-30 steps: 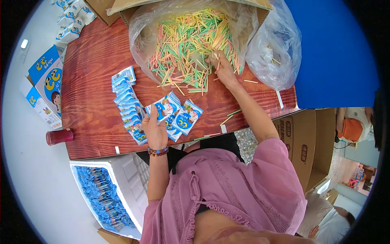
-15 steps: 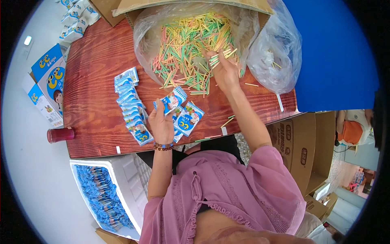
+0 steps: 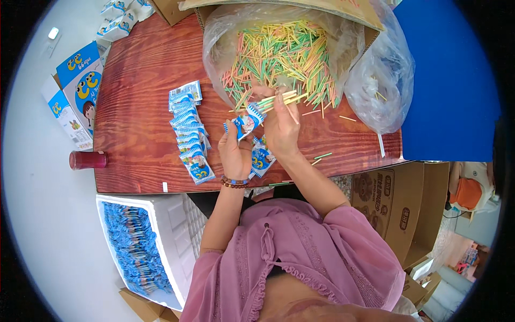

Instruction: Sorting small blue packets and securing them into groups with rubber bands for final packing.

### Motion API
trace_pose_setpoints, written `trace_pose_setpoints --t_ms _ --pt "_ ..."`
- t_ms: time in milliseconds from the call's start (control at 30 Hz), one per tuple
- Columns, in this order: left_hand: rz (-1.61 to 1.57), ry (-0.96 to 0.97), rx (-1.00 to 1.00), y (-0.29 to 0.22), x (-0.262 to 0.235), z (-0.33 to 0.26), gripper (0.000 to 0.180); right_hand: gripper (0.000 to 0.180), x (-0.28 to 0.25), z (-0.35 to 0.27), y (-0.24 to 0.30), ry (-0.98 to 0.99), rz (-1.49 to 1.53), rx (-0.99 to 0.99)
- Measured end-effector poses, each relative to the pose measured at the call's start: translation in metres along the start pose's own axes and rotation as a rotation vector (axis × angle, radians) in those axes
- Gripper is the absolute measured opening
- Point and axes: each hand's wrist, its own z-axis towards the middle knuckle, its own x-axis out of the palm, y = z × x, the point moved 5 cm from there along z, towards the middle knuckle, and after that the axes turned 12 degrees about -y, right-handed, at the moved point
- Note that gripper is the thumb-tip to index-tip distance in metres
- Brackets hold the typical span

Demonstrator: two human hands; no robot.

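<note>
My left hand (image 3: 236, 154) pinches a small blue-and-white packet (image 3: 247, 124) above the table's near side. Closed around several thin pastel sticks (image 3: 287, 99), my right hand (image 3: 281, 130) is at the packet's upper right end. The stick ends meet that end of the packet; how far in they reach, I cannot tell. Beyond my hands, a heap of pink, yellow and green sticks (image 3: 292, 59) spills from a plastic-lined carton (image 3: 289, 6). More packets (image 3: 262, 158) lie beneath my hands, partly hidden. Left of them is an overlapping row of packets (image 3: 190, 134).
A red jar (image 3: 88, 160) is at the left edge of the wooden table (image 3: 137, 107). Below stands a white foam box (image 3: 179, 228) filled with blue packets (image 3: 134, 244). A clear plastic bag (image 3: 380, 96) hangs right of the heap. Cardboard boxes (image 3: 394, 204) stand at lower right.
My right hand has come back from the heap with sticks to the packet in my left hand. The packet is now tilted up to the sticks. The whole view has shifted slightly.
</note>
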Motion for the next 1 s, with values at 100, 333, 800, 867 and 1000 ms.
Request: trace_pose_setpoints --t_ms 100,333,800,867,1000 --pt "-0.005 -0.01 0.029 0.001 0.006 -0.001 0.027 0.022 -0.005 -0.007 -0.008 0.01 -0.08 0.061" --pt "-0.023 0.1 0.109 0.005 -0.006 0.022 0.027 0.037 -0.004 -0.005 -0.021 0.174 -0.221 0.138" --pt "-0.145 0.137 0.096 -0.002 0.005 0.057 0.035 0.043 -0.06 0.091 -0.02 0.06 -0.44 0.228" --pt "-0.14 0.145 0.095 -0.008 0.004 0.053 0.035 0.031 -0.062 0.097 0.002 0.108 -1.52 -0.627" --pt "-0.21 0.097 0.111 -0.018 -0.016 0.049 0.035 0.021 -0.046 0.071 -0.013 0.384 -1.518 -0.318"
